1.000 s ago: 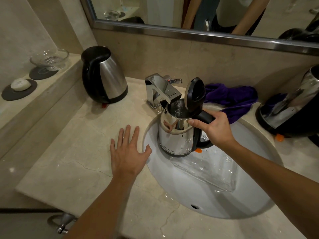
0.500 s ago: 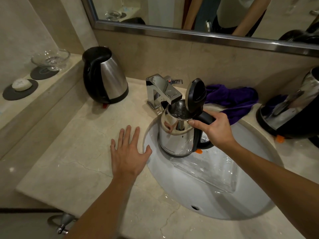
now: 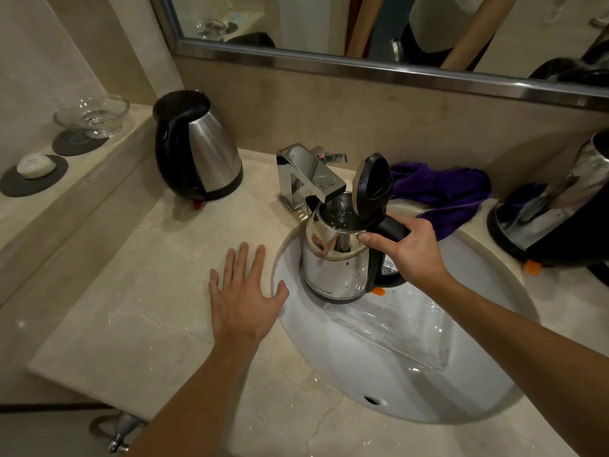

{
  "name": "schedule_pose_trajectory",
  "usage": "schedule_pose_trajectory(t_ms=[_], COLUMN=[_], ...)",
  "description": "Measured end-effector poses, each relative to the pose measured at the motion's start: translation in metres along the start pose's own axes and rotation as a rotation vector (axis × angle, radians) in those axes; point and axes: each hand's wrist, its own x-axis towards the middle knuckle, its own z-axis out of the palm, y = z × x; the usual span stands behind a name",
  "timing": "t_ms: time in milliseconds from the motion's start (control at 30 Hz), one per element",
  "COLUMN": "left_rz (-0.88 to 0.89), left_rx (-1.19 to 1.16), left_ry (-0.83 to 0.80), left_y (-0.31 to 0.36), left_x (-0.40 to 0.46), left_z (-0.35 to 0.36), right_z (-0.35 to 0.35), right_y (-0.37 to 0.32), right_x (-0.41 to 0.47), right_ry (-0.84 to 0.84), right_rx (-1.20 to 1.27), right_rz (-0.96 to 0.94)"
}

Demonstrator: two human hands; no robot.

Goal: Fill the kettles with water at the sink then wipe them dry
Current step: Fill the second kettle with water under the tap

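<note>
Under mirror point(image 3: 362, 34), wet cracked beige marble counter point(image 3: 138, 291).

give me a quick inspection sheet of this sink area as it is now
surface: beige stone counter, hairline cracks, water drops near the white basin.
job's things: open-lidded kettle held under the faucet, water visible inside; closed kettle upright at back left; third kettle at right edge, partly cut off; purple cloth bunched behind the basin.
clutter: glass dish and soap bar on dark coasters on the left ledge.
grippers: right hand grips the kettle handle; left hand rests flat on the counter.
cables: nothing seen.
surroundings: framed mirror above, reflecting the person's arms.
</note>
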Motion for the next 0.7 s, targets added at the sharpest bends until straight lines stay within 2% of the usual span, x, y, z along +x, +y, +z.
schedule_pose_trajectory(t_ms=[533, 633, 700], left_rz=[-0.001, 0.013, 0.119], left_rx=[-0.062, -0.256, -0.364], left_ry=[-0.005, 0.07, 0.205], left_y=[-0.004, -0.003, 0.006], left_x=[-0.001, 0.001, 0.02], left_z=[0.005, -0.01, -0.029], right_z=[-0.002, -0.003, -0.003], right_y=[-0.009, -0.008, -0.008], right_x=[-0.002, -0.003, -0.003], right_ry=[-0.04, -0.036, -0.039], right_rx=[0.032, 0.029, 0.027], right_rz=[0.059, 0.067, 0.073])
